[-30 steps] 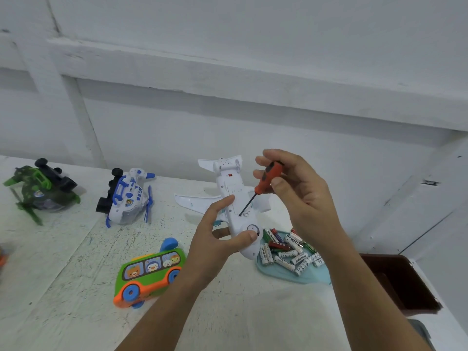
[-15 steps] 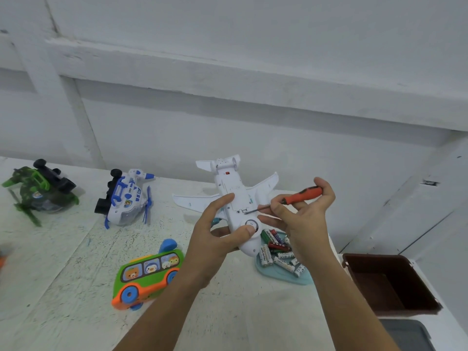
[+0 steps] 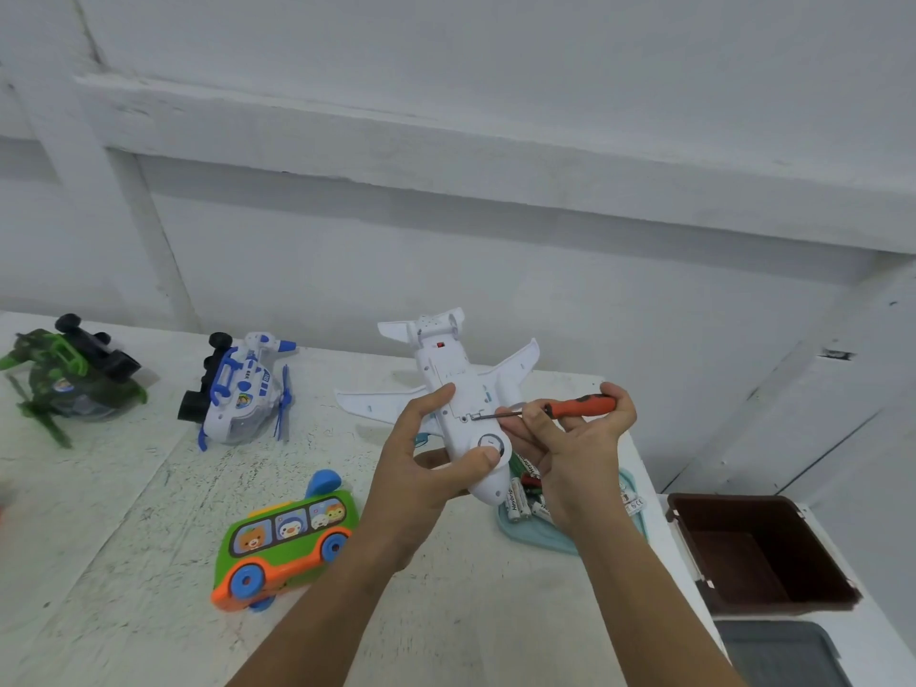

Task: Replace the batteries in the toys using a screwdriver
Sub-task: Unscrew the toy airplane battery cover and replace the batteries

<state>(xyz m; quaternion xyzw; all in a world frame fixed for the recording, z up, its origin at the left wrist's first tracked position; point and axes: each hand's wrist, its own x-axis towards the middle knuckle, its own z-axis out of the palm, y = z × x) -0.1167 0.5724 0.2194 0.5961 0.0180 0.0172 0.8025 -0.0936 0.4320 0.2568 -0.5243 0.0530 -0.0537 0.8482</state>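
Wall: white-painted, matte, scuffed; fills upper view.
Horiz. beam: white, runs L to R across wall; soft shadow beneath.
Vert. post: white, L side, meets beam from below.
2nd post: R side, slanted in view.
Table: white-painted wood, worn, dark flecks, abuts wall.
Light: even, diffuse, cool.

Worktop: white-painted surface, scuffed and speckled, set against a white wall. Bus toy, green over orange with blue wheels, lies near the front with its pictured side showing. Behind it and to its left is a white-and-blue helicopter toy, tipped over with black wheels raised; farther left of the bus toy, toward the back, a green helicopter toy, likewise wheels-up; right of the bus toy, a teal tray holding a heap of batteries.
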